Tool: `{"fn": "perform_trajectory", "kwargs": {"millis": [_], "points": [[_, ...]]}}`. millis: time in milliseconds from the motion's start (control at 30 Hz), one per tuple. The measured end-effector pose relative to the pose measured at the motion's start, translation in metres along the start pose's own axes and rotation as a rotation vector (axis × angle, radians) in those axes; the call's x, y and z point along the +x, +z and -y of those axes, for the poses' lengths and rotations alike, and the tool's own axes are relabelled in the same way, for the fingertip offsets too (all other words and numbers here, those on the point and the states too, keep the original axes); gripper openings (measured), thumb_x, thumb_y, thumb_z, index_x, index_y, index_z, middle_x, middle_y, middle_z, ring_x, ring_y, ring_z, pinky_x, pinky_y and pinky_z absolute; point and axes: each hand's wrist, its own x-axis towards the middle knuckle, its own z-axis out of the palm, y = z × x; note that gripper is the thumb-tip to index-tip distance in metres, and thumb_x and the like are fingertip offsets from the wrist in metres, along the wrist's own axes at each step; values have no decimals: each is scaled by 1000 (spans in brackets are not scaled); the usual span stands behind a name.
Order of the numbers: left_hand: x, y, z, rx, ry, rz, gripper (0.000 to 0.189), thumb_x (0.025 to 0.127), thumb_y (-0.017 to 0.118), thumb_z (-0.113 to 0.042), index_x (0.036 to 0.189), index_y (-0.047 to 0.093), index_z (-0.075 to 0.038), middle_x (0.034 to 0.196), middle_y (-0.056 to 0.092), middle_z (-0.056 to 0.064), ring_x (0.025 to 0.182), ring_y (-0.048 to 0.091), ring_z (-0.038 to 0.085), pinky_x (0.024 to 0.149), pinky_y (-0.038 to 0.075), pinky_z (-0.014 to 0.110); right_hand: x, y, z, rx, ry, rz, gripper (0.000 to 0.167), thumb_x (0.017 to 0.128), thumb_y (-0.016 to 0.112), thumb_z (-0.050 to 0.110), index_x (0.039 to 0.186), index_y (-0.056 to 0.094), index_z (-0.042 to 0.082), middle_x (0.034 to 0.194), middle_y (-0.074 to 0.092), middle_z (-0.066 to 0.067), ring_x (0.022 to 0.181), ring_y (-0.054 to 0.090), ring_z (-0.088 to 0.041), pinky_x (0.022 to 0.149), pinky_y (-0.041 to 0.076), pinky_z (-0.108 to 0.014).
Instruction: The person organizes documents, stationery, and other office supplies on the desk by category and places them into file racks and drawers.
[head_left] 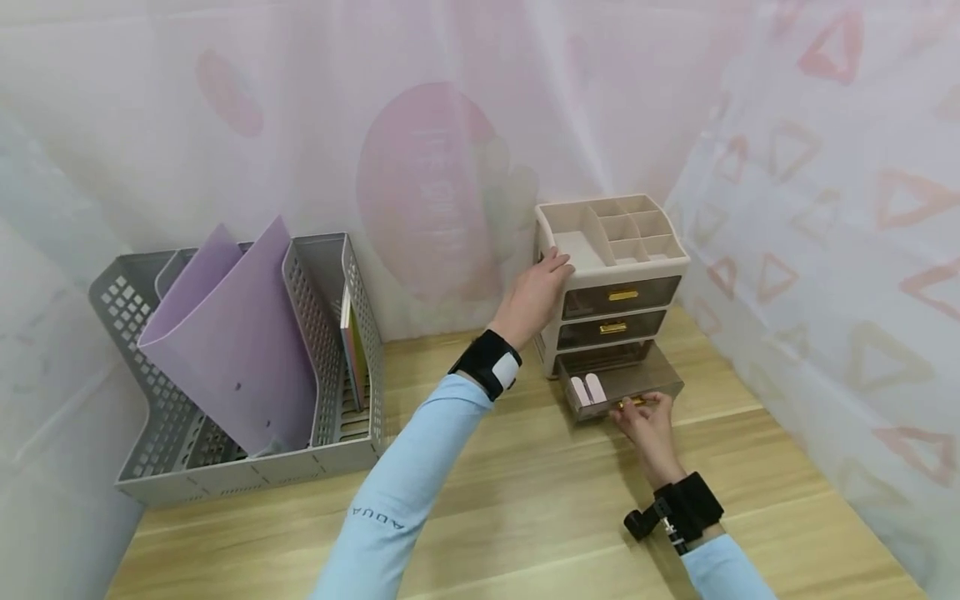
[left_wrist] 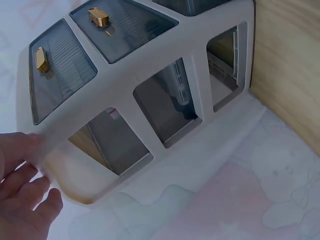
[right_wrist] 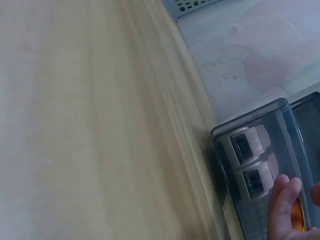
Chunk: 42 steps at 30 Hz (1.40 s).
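A beige desktop drawer organizer [head_left: 551, 333] stands against the back curtain. My left hand [head_left: 531, 300] rests on its upper left edge, fingers over the rim; in the left wrist view this hand [left_wrist: 25, 185] touches the organizer's pale frame [left_wrist: 120, 85] beside the side openings. The translucent brown bottom drawer [head_left: 637, 379] is pulled out. My right hand [head_left: 651, 429] pinches its gold handle [head_left: 632, 401]. Inside at the left lie two pale pink oblong items [head_left: 595, 388]; the right wrist view shows a dark window on each pink item [right_wrist: 257, 145]. The two upper drawers [head_left: 585, 302] are closed.
A grey perforated file rack [head_left: 247, 479] stands at the left, holding a lilac folder [head_left: 240, 358] and some thin booklets [head_left: 354, 350]. Open compartments [head_left: 618, 227] top the organizer. Printed curtains [head_left: 825, 250] enclose the wooden table [head_left: 525, 500].
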Motion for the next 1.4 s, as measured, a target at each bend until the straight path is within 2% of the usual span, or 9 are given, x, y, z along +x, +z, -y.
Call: {"fn": "perform_trajectory", "kwargs": {"millis": [133,300,700,867,1000,1400], "points": [[1,-3,-8,-16,-11,19,32,104,47,-4,133,61,-8,147,54,8,143,44,23,113,42,33,8,-2,2,11,-29,-17,27,104,46,4,115,22,9,91,50,-2,72,67,-2,82,57,-18],[1,-7,-17,-11,-16,34,32,104,46,-4,132,61,-8,147,55,8,142,45,24,110,46,35,12,-10,2,3,-54,-39,25,102,47,-1,111,25,9,87,50,-1,70,67,-3,79,57,-17],[0,-11,-23,56,15,5,24,103,52,-8,122,66,-8,138,62,4,137,51,23,87,59,33,3,-9,-4,50,-74,-89,24,101,48,-2,108,30,11,84,51,0,69,69,-4,77,58,-17],[-4,-13,-16,66,-13,-12,20,101,56,-9,117,69,-8,131,66,4,136,53,23,88,59,32,7,4,-1,99,-58,-69,27,99,51,-4,106,31,12,81,56,2,68,70,-5,75,58,-16],[-7,-16,-13,75,-47,-8,20,100,58,-9,116,69,-8,130,66,3,136,53,21,88,59,30,15,18,3,119,-56,-21,29,99,53,-3,107,29,13,85,58,2,72,71,-5,77,57,-16],[-22,-21,-9,163,-100,13,23,103,54,-11,120,69,-10,130,66,2,135,54,19,86,59,29,59,57,1,85,-24,36,28,101,52,1,108,26,11,89,52,-3,71,69,-3,77,56,-15]]}}
